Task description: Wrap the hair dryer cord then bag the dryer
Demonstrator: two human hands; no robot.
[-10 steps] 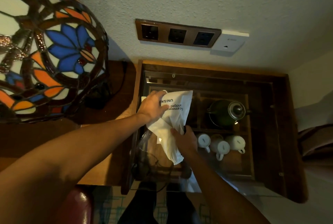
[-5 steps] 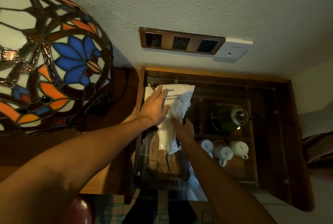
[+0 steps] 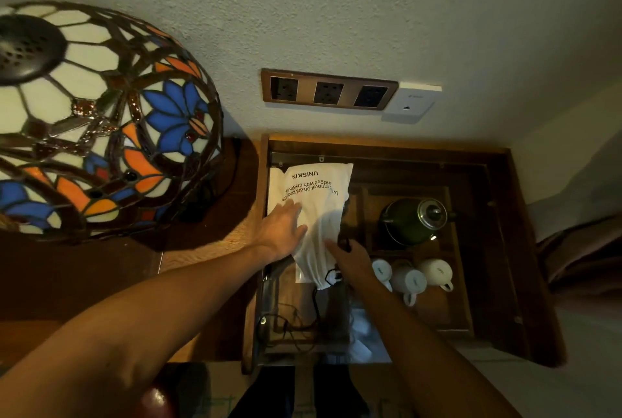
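A white drawstring bag (image 3: 319, 205) printed with dark lettering lies in the back left of an open wooden drawer (image 3: 498, 249). The hair dryer is hidden inside the bag. My left hand (image 3: 282, 229) rests flat on the bag's left side, fingers straight. My right hand (image 3: 350, 257) is at the bag's narrowed lower end, fingers beside the fabric; whether they pinch it is unclear. A black cord (image 3: 316, 300) trails out of the bag's mouth toward the drawer front, where more black cable (image 3: 286, 326) lies loose.
A stained-glass lamp (image 3: 101, 121) stands on the wooden table to the left. In the drawer sit a green teapot (image 3: 414, 220) and three white mugs (image 3: 410, 279). A socket panel (image 3: 328, 91) is on the wall behind.
The bag has gone from held up above the drawer to lying flat at its back left. My left hand now lies flat on it and my right hand has followed to its lower end.
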